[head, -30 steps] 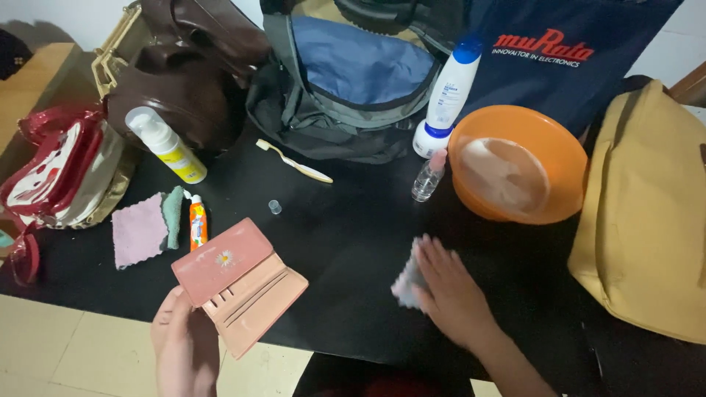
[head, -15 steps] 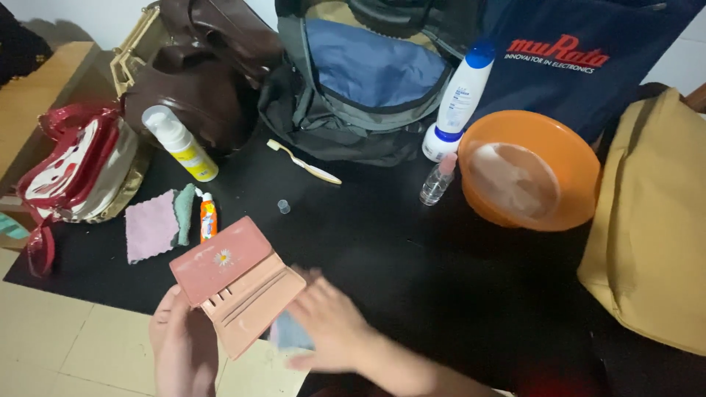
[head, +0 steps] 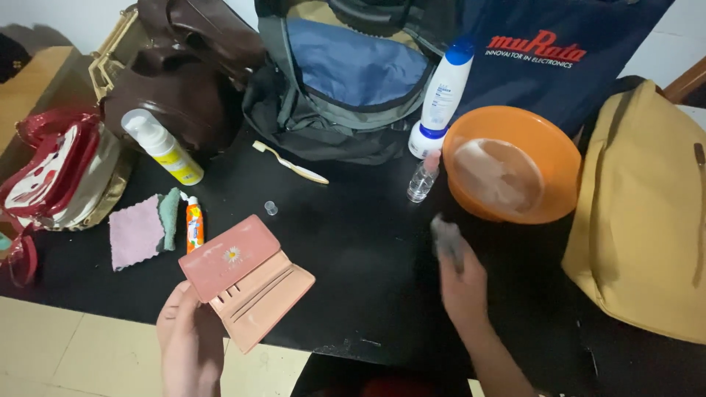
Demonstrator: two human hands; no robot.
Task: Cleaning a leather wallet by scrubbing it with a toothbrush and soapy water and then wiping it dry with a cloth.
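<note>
Left to right: we see a red pouch (head: 51, 173), a pink cloth (head: 135, 233) and a small orange tube (head: 194, 225) on the black table (head: 368, 250). Our left hand (head: 190, 340) grips the open pink wallet (head: 246, 279), its long axis running toward upper left. Well apart to its right, our right hand (head: 462, 283) is closed on a small grey wipe (head: 446, 239), just below the orange bowl (head: 511, 163) and nearer to it than the left hand
</note>
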